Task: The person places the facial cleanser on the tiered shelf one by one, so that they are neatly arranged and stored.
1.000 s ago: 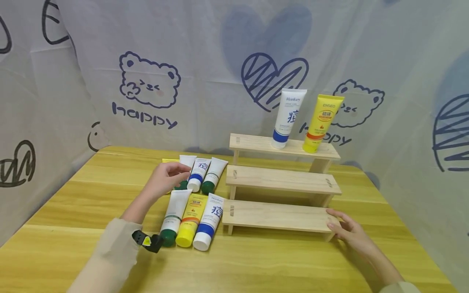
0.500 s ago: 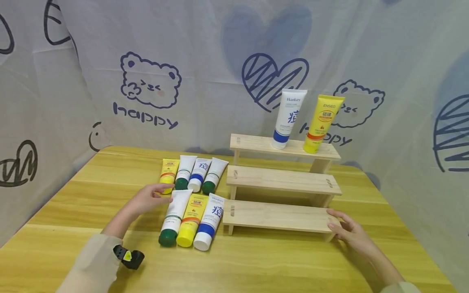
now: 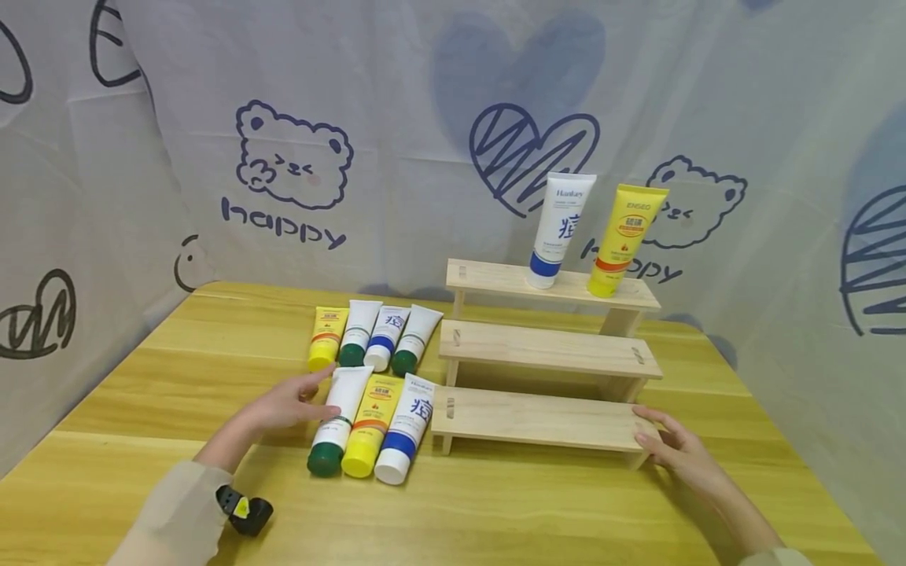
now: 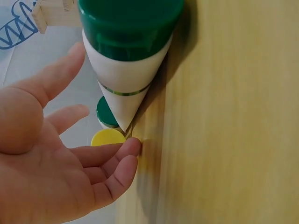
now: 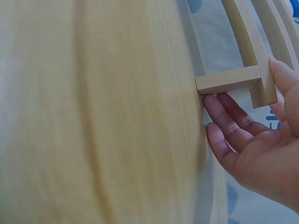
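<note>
Left hand (image 3: 286,405) spread beside a green-capped tube (image 3: 336,434); right hand (image 3: 683,452) held a stepped stand (image 3: 545,346)

Nearest, a black device (image 3: 244,511) sat by the cuff of the left sleeve (image 3: 173,503), behind the left hand; that hand gripped nothing — its thumb stood well apart from the loosely bent fingers — and it lay along the left side of the green-capped tube, thumb tip at the tube's body; whether they touched could not be told. The tube lay on the table (image 3: 510,511), cap toward the person; to the left hand's right, just past that tube, lay a yellow tube (image 3: 373,424), then a blue-banded tube (image 3: 408,424).

The right hand, well apart, held the right end of the stand's lowest tier, thumb on the board and bent fingers by the leg; beyond the left hand lay a second row — a small yellow tube (image 3: 328,338), a small white tube (image 3: 359,330), a small blue-banded one (image 3: 387,338) and another white tube (image 3: 418,338).

Beyond and to the left of the right hand, the top tier carried a tall white tube (image 3: 561,228) and a tall yellow tube (image 3: 627,240), both upright on their caps; past both hands hung a printed cloth (image 3: 410,79).
</note>
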A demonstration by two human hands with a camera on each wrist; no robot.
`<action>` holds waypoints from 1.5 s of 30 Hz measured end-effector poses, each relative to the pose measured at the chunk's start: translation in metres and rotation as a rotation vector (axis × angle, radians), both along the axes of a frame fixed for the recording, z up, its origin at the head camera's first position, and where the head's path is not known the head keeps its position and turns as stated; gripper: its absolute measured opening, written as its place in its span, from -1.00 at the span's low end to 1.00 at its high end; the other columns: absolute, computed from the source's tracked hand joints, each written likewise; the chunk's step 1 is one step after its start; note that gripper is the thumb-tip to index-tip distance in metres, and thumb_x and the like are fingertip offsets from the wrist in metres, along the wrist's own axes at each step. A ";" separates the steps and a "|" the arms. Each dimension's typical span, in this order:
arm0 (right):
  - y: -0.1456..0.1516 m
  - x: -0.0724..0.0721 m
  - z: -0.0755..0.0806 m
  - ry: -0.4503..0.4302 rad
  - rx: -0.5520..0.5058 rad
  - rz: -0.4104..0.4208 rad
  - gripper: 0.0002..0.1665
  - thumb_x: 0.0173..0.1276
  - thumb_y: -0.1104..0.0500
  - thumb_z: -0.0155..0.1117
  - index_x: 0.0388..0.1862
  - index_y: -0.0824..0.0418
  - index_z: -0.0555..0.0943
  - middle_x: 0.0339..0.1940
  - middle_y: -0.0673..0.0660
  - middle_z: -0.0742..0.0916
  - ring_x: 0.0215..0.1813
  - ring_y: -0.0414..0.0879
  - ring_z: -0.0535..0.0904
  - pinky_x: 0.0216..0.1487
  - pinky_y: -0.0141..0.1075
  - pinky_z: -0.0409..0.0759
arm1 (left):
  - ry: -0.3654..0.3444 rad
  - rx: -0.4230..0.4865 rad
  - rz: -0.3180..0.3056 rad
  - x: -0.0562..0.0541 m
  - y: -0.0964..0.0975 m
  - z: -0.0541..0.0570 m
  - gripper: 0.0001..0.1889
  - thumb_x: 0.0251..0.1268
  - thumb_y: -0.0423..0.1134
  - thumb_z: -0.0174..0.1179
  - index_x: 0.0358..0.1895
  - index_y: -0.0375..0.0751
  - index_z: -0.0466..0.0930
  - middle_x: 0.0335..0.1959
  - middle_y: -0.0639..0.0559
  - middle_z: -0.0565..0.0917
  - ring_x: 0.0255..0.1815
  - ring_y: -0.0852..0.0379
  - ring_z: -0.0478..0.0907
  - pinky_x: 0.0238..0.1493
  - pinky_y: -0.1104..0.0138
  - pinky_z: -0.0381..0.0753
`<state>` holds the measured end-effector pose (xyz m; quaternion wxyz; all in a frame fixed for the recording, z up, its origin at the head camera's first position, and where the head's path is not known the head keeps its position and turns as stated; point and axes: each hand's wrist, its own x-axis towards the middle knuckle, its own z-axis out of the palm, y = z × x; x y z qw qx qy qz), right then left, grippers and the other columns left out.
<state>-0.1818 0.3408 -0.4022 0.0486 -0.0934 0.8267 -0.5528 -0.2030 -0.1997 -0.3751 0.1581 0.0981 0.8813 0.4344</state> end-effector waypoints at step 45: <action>0.000 0.000 0.000 0.013 0.001 0.008 -0.53 0.37 0.24 0.00 0.26 0.16 0.29 -0.07 -0.10 0.49 -0.19 -0.26 0.48 -0.27 -0.33 0.51 | -0.078 0.033 0.157 -0.002 0.028 0.001 -0.22 -0.09 -0.38 0.33 0.30 -0.23 0.19 0.15 -0.54 0.18 0.08 -0.34 0.19 0.04 -0.15 0.23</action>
